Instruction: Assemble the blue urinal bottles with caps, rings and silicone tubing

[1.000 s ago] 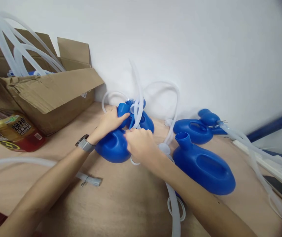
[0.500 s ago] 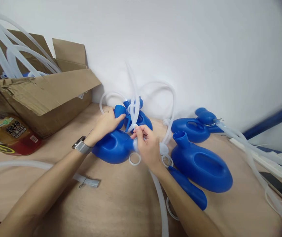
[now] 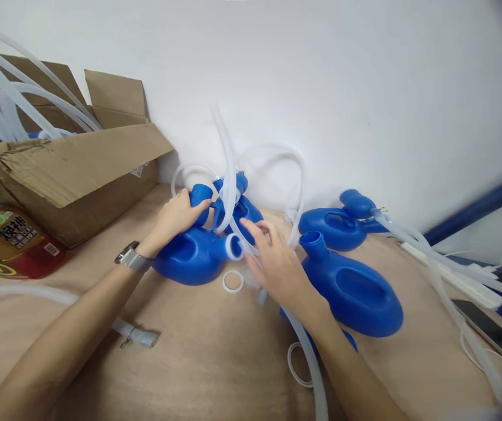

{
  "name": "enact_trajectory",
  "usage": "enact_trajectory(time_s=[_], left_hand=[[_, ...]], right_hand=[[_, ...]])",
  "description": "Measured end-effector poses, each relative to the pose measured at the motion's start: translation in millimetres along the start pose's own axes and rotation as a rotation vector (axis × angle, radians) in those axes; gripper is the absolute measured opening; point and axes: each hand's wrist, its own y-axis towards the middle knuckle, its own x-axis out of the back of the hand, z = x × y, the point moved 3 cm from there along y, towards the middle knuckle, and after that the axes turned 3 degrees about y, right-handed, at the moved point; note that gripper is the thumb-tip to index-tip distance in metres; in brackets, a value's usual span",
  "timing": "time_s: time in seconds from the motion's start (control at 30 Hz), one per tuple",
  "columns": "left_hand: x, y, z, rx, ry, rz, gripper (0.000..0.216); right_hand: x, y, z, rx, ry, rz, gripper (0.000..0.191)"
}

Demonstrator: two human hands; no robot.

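My left hand is wrapped round a blue cup-shaped piece, whose join to anything below is hidden. Directly under it a blue handled bottle lies on its side, its neck facing right with a white ring in the mouth. My right hand has its fingers apart, just right of that mouth, with nothing seen gripped in it. Behind its fingers runs a clear corrugated tube, and a loose white ring lies on the table below the neck.
Blue bottles stand at the right, one joined to tubing. A cardboard box of tubes and a red-and-gold container are at the left. A tube end with a metal clip lies in front; a power strip is far right.
My right hand has opened from a pinch near the tube and moved slightly right and down, uncovering the bottle's mouth. My left hand keeps its hold. The view has shifted slightly.
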Motion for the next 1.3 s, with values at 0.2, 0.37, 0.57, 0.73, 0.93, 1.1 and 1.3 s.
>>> enact_trajectory(time_s=[0.2,0.37,0.57,0.73,0.93,1.1,1.3], left_hand=[[1.2,-0.8,0.6,-0.007,-0.021,-0.009,0.07],[0.8,-2.0,0.2,-0.022,-0.022,-0.023,0.068],[-1.1,-2.7,-1.7,-0.051,-0.013,-0.021,0.067],[-1.8,-3.4,-3.1,-0.073,0.009,-0.044,0.062],[1.4,-7.5,-7.0,-0.094,0.076,-0.076,0.061],[4.9,-8.4,-9.6,-0.088,0.095,-0.046,0.063],[8.3,-1.6,0.1,-0.038,0.113,-0.15,0.075]], right_hand=[[-4.4,-2.2,22.4,0.189,-0.113,0.164,0.012],[-24.6,6.3,8.9,0.108,0.097,0.104,0.031],[-37.5,24.1,-7.9,0.254,0.325,0.157,0.046],[-35.6,31.7,-10.2,0.273,0.413,0.191,0.042],[-26.7,31.3,-19.2,0.143,0.685,0.204,0.043],[-17.5,7.2,-35.1,-0.005,0.647,0.402,0.044],[-15.9,-16.6,-54.4,-0.117,0.102,0.642,0.036]])
